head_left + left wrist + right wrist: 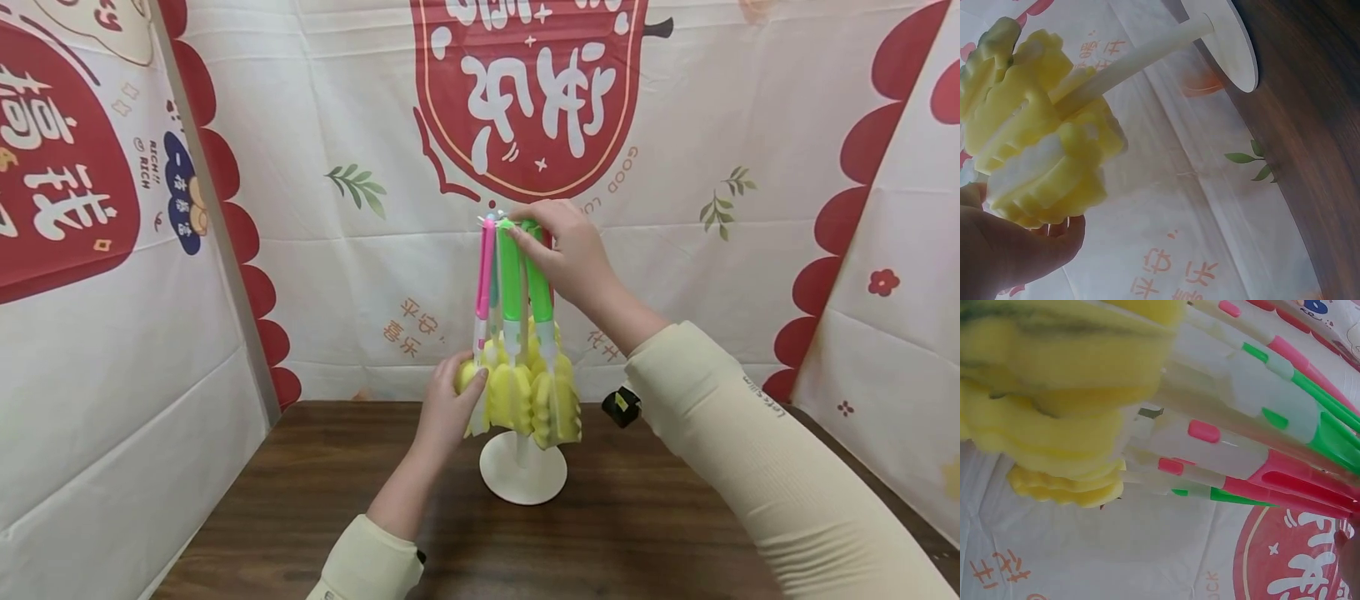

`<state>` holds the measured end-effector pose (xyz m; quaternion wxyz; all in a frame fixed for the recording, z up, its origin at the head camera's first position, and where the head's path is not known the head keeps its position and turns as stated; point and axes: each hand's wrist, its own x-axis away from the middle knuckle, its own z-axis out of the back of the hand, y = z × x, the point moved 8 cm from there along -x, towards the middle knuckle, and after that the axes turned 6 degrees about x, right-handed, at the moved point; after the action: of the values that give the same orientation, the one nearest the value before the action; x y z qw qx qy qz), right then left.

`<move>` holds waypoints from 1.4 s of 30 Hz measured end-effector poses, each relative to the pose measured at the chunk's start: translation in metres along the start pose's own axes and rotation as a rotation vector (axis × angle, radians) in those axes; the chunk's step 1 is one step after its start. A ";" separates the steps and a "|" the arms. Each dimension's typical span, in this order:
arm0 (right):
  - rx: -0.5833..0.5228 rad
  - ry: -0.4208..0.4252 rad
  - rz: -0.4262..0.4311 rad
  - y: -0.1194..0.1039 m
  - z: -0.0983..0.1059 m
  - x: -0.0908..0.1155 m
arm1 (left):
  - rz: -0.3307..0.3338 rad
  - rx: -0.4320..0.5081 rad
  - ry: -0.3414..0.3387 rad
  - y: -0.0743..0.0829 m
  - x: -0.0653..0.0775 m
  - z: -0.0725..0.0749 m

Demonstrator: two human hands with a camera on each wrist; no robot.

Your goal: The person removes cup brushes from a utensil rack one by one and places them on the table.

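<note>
Over the brown table (337, 500), my left hand (446, 410) reaches low and holds a yellow sponge brush (1079, 169) beside the white stand (523, 483). My right hand (567, 243) bends higher at the green handles (510, 275); I can't tell if it pinches one. White cloth (420, 267) hangs behind.

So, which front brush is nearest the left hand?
The pink-handled brush, leftmost in the head view: the left hand holds its sponge; the two front green-handled brushes hang farther right.

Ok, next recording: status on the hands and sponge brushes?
Left hand gripping yellow sponge; right hand at top of green handle; other brushes crowd close round white stand.
</note>
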<state>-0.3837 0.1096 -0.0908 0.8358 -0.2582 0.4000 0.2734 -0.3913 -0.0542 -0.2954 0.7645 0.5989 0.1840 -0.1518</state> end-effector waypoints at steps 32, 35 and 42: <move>0.078 -0.337 -0.190 -0.003 0.007 -0.019 | -0.156 -0.079 -0.115 0.005 0.007 0.010; 0.074 -0.334 -0.190 -0.004 0.007 -0.018 | -0.180 -0.088 -0.087 0.010 0.009 0.012; 0.077 -0.319 -0.167 -0.004 0.008 -0.016 | -0.212 -0.138 -0.045 0.016 0.011 0.013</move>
<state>-0.3848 0.1078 -0.0726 0.9177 -0.2119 0.2496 0.2250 -0.3726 -0.0635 -0.2840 0.7875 0.5186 0.2390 -0.2321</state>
